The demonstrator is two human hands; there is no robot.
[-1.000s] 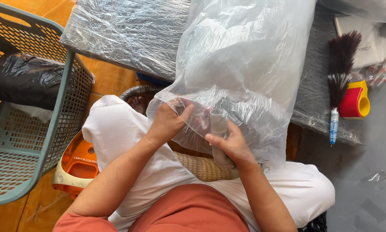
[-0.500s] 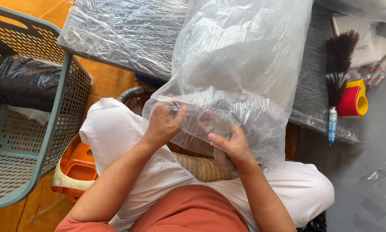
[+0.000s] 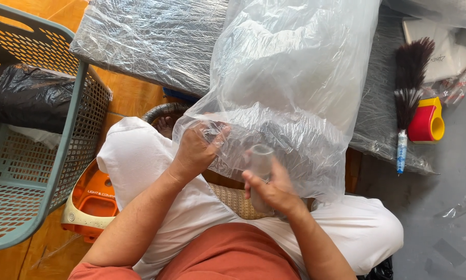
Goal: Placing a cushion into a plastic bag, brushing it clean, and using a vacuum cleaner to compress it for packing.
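Left hand [image 3: 195, 150] pinches the lower edge of the clear plastic bag [image 3: 290, 93]; right hand [image 3: 271, 187] grips a clear tube [image 3: 260, 161] beside it, over the lap

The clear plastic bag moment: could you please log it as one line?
left hand: grips clear plastic bag | right hand: holds small clear cup | green basket alongside

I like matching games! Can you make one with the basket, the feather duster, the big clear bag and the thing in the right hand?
Things:
1. mesh basket
2. feather duster
3. big clear bag
4. small clear cup

Places:
A. held in the right hand
B. gripped at its edge by the left hand
C. on the floor at the left
D. lying beside a red and yellow holder

Pairs: 1-C, 2-D, 3-B, 4-A
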